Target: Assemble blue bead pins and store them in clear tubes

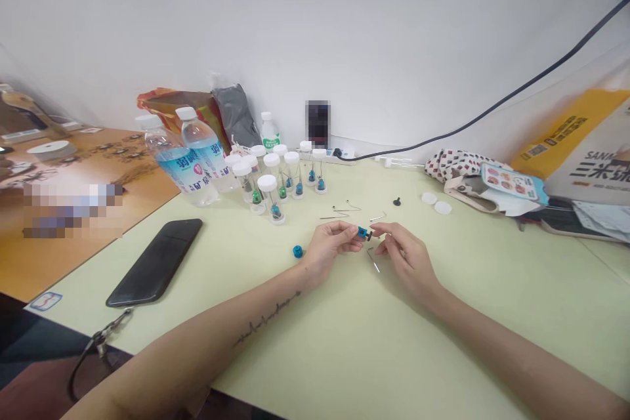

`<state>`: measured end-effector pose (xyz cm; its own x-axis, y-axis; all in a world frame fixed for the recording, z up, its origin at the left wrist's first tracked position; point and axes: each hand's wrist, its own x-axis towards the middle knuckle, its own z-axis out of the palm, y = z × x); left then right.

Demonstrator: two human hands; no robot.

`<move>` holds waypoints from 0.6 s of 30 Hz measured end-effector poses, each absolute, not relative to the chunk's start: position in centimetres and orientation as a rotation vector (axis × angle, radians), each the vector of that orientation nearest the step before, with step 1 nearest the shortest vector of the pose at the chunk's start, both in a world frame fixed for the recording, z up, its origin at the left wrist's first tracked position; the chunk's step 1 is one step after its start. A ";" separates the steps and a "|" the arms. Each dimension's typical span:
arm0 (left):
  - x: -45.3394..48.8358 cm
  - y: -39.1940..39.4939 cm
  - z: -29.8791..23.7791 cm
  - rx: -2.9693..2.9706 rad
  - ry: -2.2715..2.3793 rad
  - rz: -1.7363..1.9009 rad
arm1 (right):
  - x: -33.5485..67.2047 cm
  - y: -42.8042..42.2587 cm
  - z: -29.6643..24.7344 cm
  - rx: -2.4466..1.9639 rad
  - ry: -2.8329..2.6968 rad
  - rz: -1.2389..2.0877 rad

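My left hand pinches a small blue part between thumb and fingers. A small black piece sticks out of the blue part on the right. My right hand is close beside it, fingers curled and fingertips at the black piece; anything between them is too small to make out. Just below these fingertips is a thin bent metal rod. A round blue knob lies left of my left hand. Beyond the hands lie more thin bent rods and a small black part.
Several clear white-capped vials with small blue or green parts stand behind my left hand. Two water bottles and a phone are at the left. Two white caps and a patterned pouch lie at the right. A black cable crosses behind.
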<state>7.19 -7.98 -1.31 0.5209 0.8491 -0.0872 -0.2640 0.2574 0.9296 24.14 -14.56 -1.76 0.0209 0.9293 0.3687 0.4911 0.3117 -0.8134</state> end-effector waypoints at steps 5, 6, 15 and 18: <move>7.2 -7.9 -1.3 1.046 0.679 0.844 | 24.2 -14.4 -1.8 -1.311 -1.681 0.534; 7.2 -7.9 -1.4 1.044 0.678 0.845 | 24.3 -14.4 -1.8 -1.314 -1.688 0.534; 7.2 -8.0 -1.3 1.021 0.687 0.855 | 24.0 -14.5 -1.7 -1.362 -1.650 0.543; 7.2 -7.9 -1.4 1.020 0.680 0.866 | 24.0 -14.5 -1.6 -1.347 -1.658 0.542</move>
<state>7.25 -7.90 -1.37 0.4997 0.8618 -0.0876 -0.2890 0.2612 0.9210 23.99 -14.53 -1.63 0.0026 0.9302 0.3672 0.5338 0.3092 -0.7870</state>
